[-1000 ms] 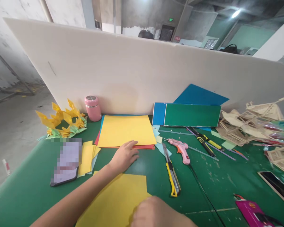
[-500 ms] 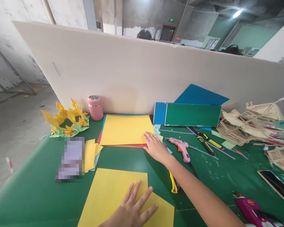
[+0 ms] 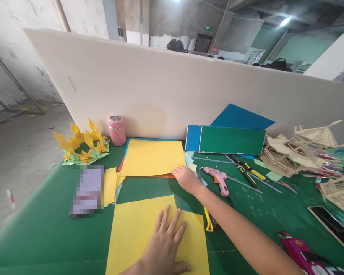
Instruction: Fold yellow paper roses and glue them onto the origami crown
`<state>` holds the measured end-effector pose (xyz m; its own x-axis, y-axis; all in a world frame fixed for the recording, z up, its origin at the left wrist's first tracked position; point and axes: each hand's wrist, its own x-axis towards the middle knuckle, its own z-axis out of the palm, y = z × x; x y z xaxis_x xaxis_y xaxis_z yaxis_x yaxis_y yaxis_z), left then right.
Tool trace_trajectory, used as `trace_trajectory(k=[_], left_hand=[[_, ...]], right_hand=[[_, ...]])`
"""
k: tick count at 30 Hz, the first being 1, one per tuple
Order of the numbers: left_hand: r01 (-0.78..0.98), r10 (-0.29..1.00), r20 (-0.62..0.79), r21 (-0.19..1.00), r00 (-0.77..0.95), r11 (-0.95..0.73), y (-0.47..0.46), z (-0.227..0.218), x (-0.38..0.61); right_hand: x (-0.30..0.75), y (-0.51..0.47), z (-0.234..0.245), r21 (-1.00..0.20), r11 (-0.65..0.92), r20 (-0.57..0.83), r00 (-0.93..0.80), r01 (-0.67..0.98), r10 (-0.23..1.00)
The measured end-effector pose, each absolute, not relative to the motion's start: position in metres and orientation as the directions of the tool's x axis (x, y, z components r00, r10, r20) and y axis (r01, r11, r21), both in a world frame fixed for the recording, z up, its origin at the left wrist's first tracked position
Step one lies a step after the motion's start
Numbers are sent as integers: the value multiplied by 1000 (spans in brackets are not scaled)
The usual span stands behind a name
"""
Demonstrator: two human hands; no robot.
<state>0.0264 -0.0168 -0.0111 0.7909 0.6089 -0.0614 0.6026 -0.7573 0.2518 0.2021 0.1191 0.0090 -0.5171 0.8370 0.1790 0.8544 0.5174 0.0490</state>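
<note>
My left hand [image 3: 166,238] lies flat with its fingers spread on overlapping sheets of yellow paper [image 3: 129,229] close to me. Farther back, my right hand [image 3: 187,179] is closed at the near right corner of a yellow paper sheet [image 3: 151,156], gripping that corner. This sheet tops a stack; blue, red and orange edges [image 3: 163,176] show from under it. The thumb of my right hand is hidden behind its fingers.
Right of the stack lie a pink glue gun [image 3: 218,179], a yellow cutter [image 3: 208,219], black-yellow pliers [image 3: 246,173] and stick models [image 3: 304,152]. A paper crown [image 3: 84,147] and pink flask [image 3: 117,131] stand at the left, before a white board [image 3: 160,88].
My right hand has gone from lying with fingers stretched on the stack to curling round the top sheet's corner. The near yellow sheets have turned and shifted slightly under my left hand.
</note>
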Motion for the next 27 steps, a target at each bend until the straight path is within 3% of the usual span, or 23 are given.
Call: trace_trajectory(k=[8,18,27], left_hand=[[616,619,-113,338,777,-711,-5,9,33],[577,597,6,246,802,-779,-15,-8,38],[420,438,19,248,899,-873,-20,-6,38]], right_hand=[[204,127,22,-57,485,307,-447,873,840],[198,121,22,-170,433,375,-348,885,859],[201,118,26,-276,362,403,-235,890,884]])
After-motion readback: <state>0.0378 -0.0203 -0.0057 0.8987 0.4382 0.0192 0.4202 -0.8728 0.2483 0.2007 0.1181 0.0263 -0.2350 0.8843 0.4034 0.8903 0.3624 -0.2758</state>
